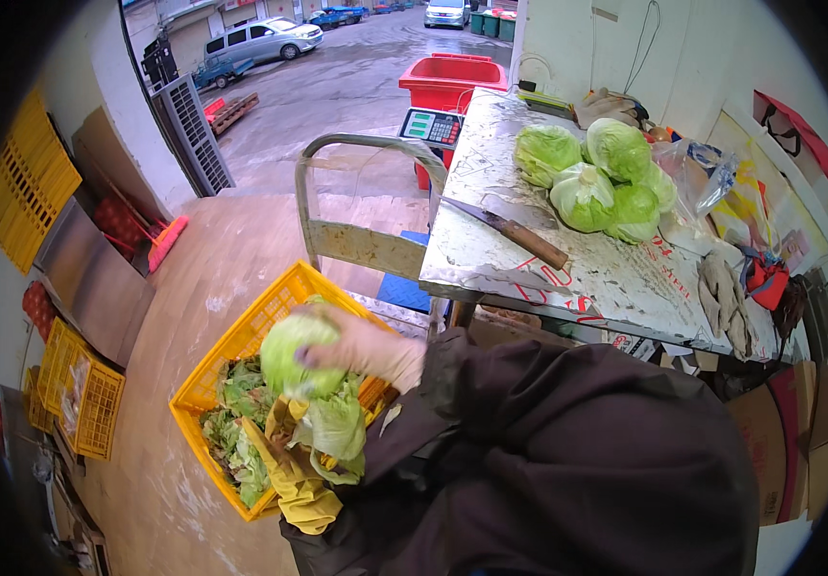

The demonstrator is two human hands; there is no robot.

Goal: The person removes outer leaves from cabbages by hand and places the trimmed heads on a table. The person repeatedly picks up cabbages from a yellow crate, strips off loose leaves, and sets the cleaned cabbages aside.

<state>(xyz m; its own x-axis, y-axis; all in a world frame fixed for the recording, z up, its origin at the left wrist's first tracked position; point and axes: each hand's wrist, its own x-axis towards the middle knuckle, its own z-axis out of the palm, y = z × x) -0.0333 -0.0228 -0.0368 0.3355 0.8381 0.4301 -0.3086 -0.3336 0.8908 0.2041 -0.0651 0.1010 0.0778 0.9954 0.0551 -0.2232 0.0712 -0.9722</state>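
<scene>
A pale green lettuce head [297,345], blurred, is in my bare right hand [356,349] above a yellow plastic crate [237,324]. Loose outer leaves [334,432] hang just below the head. My left hand [288,461], in a yellow glove, is under the head at the near side of the crate, close against the hanging leaves. Its fingers are partly hidden, so its grip is unclear. Wilted, browned lettuce leaves [241,425] lie inside the crate. Several trimmed lettuce heads [583,194] are grouped on the metal-topped table [486,248], near a wooden-handled knife [522,234].
A hand truck's metal frame [367,245] stands between crate and table. Behind it are a digital scale [429,128] and a red bin [453,75]. Work gloves [723,299] and plastic bags [694,176] lie along the table's right side. Yellow crates [93,403] and a pink broom [167,241] are left.
</scene>
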